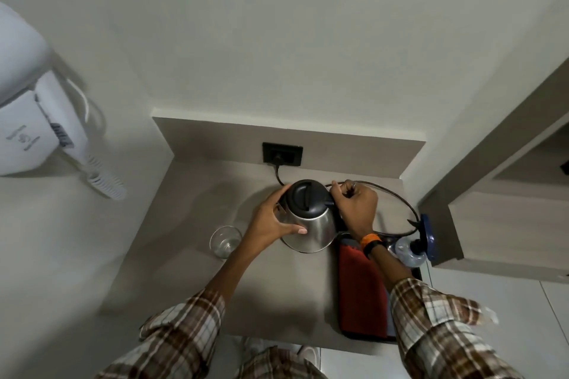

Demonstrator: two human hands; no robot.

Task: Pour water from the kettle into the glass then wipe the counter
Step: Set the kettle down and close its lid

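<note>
Item, far left: wall-mounted white appliance [27, 108] with coiled cord, well apart from the work; no part in the task.

Item: glass [225, 241], clear, upright on the table [191, 286], just left of the kettle and apart from it. It looks empty, though a shallow fill cannot be ruled out from above. Judgement: pouring not yet done.

Item: left hand [274, 221], laid against the left flank of the kettle, fingers [297, 229] spread and curved around the steel body, steadying more than clamping.

Item: kettle [309, 220], steel body, black lid shut, apparently upright and resting low near the middle of the table; whether it has lifted clear of its base cannot be told. Spout direction unclear.

Item: socket [282, 154] on the back panel, with black cord [397, 197] looping right behind the kettle.

Item: right hand [357, 209], fingers closed around the black handle at the kettle's right side; orange-and-black wristband [371, 243] below it.

Item: red cloth [361, 292], folded, lying in a dark tray on the table's right part, untouched. Judgement: wiping not begun.

Item, far right: small clear bottle [409, 251] beside a blue fitting at the table's edge.

Status: kettle grasped by both hands; lift, pour and wipe all remain.
</note>
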